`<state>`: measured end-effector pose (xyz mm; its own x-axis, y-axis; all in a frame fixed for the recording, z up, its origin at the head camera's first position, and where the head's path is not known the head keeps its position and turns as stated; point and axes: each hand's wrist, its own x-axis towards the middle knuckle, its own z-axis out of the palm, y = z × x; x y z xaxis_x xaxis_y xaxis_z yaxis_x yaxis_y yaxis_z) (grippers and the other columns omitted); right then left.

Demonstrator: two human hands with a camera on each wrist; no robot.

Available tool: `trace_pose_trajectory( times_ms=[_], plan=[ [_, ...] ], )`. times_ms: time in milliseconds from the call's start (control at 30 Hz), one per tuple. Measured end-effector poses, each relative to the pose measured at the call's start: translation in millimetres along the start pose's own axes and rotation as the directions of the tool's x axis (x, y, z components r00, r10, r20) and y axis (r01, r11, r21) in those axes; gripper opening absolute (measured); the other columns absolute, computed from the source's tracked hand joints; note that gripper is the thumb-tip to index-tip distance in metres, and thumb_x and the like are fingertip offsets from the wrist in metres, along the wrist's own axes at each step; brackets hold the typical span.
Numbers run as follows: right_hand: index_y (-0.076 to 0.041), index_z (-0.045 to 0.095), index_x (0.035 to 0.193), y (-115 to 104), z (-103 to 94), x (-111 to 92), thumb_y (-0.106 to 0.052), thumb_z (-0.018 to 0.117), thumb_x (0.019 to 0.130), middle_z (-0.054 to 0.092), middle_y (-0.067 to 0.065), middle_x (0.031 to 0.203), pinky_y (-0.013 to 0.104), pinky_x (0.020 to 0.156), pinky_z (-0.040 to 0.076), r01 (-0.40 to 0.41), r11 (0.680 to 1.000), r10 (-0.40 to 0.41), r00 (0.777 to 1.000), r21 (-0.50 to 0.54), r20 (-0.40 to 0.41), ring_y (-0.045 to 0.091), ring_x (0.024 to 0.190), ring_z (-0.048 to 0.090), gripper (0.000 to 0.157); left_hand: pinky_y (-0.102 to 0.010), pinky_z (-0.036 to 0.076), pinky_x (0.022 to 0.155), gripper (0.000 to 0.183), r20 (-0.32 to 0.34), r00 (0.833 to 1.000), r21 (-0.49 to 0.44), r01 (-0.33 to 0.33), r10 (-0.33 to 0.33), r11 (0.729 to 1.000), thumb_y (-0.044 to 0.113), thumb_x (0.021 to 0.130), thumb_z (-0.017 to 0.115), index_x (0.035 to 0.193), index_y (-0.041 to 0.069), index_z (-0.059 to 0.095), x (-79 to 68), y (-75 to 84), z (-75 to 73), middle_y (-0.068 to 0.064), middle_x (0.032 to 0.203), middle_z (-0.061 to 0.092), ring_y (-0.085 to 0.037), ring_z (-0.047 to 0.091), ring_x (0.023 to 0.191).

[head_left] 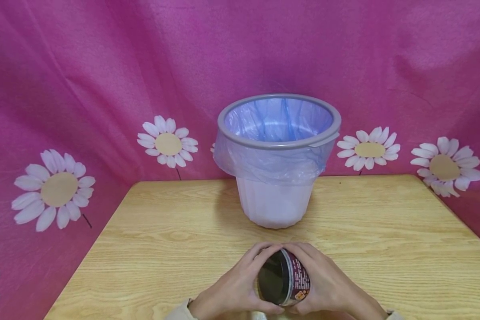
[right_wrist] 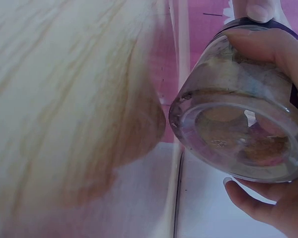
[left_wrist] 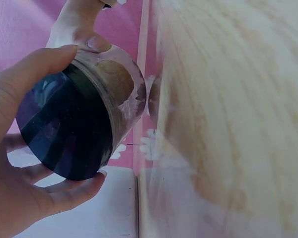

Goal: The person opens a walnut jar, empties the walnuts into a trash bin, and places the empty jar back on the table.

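Observation:
Between both hands, close to the table's near side, a clear jar [head_left: 301,278] with a dark lid [head_left: 273,279] and a maroon printed label is tipped on its side. My left hand [head_left: 240,280] grips the lid end, its thumb and fingers spread around the lid. The right hand [head_left: 330,280] holds the jar's body from the other side. In the left wrist view the lid [left_wrist: 69,126] faces the camera. The jar's clear base [right_wrist: 238,136] shows in the right wrist view, with something brownish seen through it; what that is cannot be told.
A white bin [head_left: 276,204] stands beyond the hands on the wooden table [head_left: 164,231]. Its grey rim [head_left: 278,145] holds a bluish plastic bag [head_left: 272,166] folded over the outside. Pink cloth [head_left: 240,49] with daisies hangs behind. A small whitish thing [head_left: 258,316] shows at the bottom edge.

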<state>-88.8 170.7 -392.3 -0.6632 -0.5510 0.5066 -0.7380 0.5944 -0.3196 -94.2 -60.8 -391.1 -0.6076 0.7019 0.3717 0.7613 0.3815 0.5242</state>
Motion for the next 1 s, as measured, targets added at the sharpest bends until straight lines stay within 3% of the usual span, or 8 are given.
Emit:
trace_pose_trajectory(
  times_ms=[300,500,733,1000],
  plan=[
    [-0.013,0.051,0.133,0.6,-1.1,0.9,-0.044,0.092,0.036,0.055,-0.007,0.122,0.036,0.083,0.054,-0.009,1.000,0.009,1.000,-0.008,0.005,0.010,0.105,0.054,0.110,-0.034,0.044,0.100,0.109,0.008,1.000,0.027,-0.005,0.005,1.000,0.045,0.069,0.084,0.153,0.023,0.019,-0.2,0.8,-1.1,-0.003,0.147,0.029,-0.016,0.037,0.130],
    [-0.013,0.051,0.132,1.6,-3.1,1.7,-0.042,0.092,0.035,0.056,-0.009,0.121,0.034,0.081,0.053,-0.020,1.000,0.020,1.000,-0.008,-0.008,0.009,0.103,0.054,0.109,-0.032,0.043,0.101,0.107,-0.028,0.996,0.094,-0.081,0.084,0.992,0.038,0.068,0.086,0.152,0.019,0.023,-0.5,-0.3,-2.8,-0.008,0.148,0.029,-0.019,0.036,0.132],
    [-0.012,0.052,0.132,0.9,-3.9,1.8,-0.040,0.092,0.035,0.056,-0.007,0.121,0.035,0.080,0.054,-0.016,1.000,0.016,1.000,-0.013,-0.004,0.009,0.103,0.054,0.109,-0.033,0.042,0.102,0.108,-0.060,0.996,0.036,-0.061,0.063,0.998,0.041,0.066,0.087,0.152,0.019,0.026,-0.3,-1.1,-1.1,-0.006,0.146,0.031,-0.016,0.039,0.130],
    [-0.012,0.053,0.130,1.2,-4.1,1.8,-0.042,0.093,0.034,0.056,-0.007,0.121,0.034,0.081,0.053,-0.016,1.000,0.016,1.000,-0.020,-0.010,0.009,0.103,0.055,0.109,-0.033,0.042,0.103,0.104,-0.030,0.996,0.039,-0.085,0.087,0.996,0.039,0.069,0.086,0.152,0.021,0.026,-0.3,-0.4,-3.0,-0.006,0.149,0.027,-0.020,0.035,0.133]
  ],
)
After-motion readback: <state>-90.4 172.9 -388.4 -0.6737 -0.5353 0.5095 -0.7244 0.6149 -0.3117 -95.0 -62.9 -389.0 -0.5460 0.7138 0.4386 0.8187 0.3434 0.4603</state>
